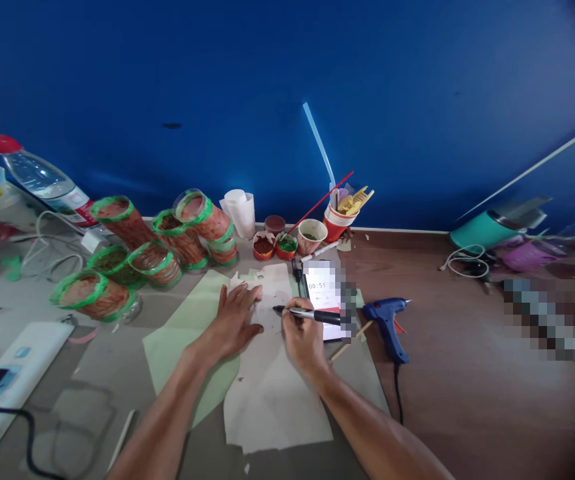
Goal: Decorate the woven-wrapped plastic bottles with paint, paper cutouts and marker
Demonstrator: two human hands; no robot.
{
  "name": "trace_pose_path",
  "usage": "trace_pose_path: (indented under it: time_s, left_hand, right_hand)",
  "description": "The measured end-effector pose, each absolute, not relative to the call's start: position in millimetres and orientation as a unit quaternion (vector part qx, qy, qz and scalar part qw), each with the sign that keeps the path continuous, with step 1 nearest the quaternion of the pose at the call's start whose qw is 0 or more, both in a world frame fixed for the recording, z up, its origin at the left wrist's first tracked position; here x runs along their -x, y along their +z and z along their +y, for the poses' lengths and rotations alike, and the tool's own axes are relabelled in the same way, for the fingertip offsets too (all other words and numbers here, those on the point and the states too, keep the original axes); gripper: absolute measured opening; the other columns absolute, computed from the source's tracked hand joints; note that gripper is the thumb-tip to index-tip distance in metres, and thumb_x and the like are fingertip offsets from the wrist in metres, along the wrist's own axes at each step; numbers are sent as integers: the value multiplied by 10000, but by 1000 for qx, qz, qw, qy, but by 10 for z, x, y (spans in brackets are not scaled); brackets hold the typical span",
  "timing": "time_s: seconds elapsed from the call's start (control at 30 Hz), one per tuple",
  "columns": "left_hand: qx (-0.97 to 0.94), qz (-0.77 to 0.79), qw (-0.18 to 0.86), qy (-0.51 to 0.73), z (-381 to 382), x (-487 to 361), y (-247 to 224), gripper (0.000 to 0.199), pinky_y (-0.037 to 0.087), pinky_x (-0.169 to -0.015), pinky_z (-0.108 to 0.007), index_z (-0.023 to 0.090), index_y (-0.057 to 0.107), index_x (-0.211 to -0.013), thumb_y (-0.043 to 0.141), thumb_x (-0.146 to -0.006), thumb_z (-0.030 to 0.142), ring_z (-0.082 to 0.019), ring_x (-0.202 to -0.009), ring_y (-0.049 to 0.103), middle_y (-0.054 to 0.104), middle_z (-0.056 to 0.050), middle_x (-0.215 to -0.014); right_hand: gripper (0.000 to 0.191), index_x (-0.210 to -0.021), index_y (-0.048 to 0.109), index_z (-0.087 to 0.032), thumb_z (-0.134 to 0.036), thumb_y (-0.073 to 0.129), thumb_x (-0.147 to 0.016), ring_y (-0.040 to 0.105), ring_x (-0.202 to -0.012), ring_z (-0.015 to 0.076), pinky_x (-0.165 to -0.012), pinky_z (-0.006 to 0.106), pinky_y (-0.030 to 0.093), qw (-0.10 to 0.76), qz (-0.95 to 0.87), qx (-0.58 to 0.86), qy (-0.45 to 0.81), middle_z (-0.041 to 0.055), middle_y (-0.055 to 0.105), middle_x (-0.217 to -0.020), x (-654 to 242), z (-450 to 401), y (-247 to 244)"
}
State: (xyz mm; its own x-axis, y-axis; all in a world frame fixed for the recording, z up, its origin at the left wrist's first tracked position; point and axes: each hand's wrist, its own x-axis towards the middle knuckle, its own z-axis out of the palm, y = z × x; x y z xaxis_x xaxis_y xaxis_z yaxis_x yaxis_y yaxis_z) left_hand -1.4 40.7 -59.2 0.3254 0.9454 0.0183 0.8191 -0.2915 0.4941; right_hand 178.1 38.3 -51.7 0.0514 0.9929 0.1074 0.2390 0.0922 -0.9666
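Note:
My right hand (304, 337) is closed around a black and silver marker (317, 315), whose tip points left, at or just above a torn white paper sheet (277, 393). Flat on the upper left part of that sheet lies my left hand (234, 318), fingers spread, holding nothing. Under the white sheet is a pale green paper (182, 340). Beside my right hand a phone (323, 287) shows a timer, and a thin wooden stick (351, 341) lies below it.
Painted, green-rimmed cylinders (100, 293) stand at the left near a water bottle (50, 180). Paint cups (264, 247) and a cup of wooden utensils (340, 220) stand at the back. A blue glue gun (390, 327) with its cord lies right of the phone.

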Motion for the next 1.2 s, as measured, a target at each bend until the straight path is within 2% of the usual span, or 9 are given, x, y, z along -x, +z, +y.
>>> trace_pose_path:
  time_s: [0.33, 0.57, 0.83, 1.2]
  left_hand:
    - [-797, 548, 194, 167, 404, 44, -652, 749, 77, -1130, -614, 240, 249, -1441, 617, -789, 245, -336, -1389, 277, 511, -102, -1376]
    - [-786, 564, 198, 159, 414, -2, -592, 760, 88, -1127, -615, 238, 285, -1418, 642, -749, 188, -334, -1380, 299, 548, -98, -1331]
    - [-782, 575, 190, 150, 421, -18, -587, 757, 91, -1140, -594, 198, 314, -1410, 658, -735, 184, -333, -1385, 294, 531, -117, -1356]
    - [-790, 562, 174, 172, 427, 19, -611, 724, 115, -1135, -599, 211, 335, -1394, 650, -742, 192, -332, -1364, 327, 548, -108, -1334]
  right_hand:
    - [28, -818, 505, -197, -222, 494, -821, 430, -527, 121, -468, 231, 339, 465, -580, 544, 388, -35, 455, -623, -1787, 387, -589]
    - [72, -827, 515, -203, -270, 521, -851, 472, -558, 124, -487, 235, 387, 500, -537, 533, 420, -23, 497, -652, -1774, 339, -533]
    - [230, -1086, 571, -206, -324, 483, -910, 616, -781, 170, -733, 322, 512, 545, -526, 532, 379, 50, 640, -931, -1812, 324, -507]
    - [327, -1163, 593, -189, -382, 454, -939, 627, -1001, 233, -871, 403, 514, 527, -574, 544, 311, 112, 660, -1111, -1806, 338, -509]
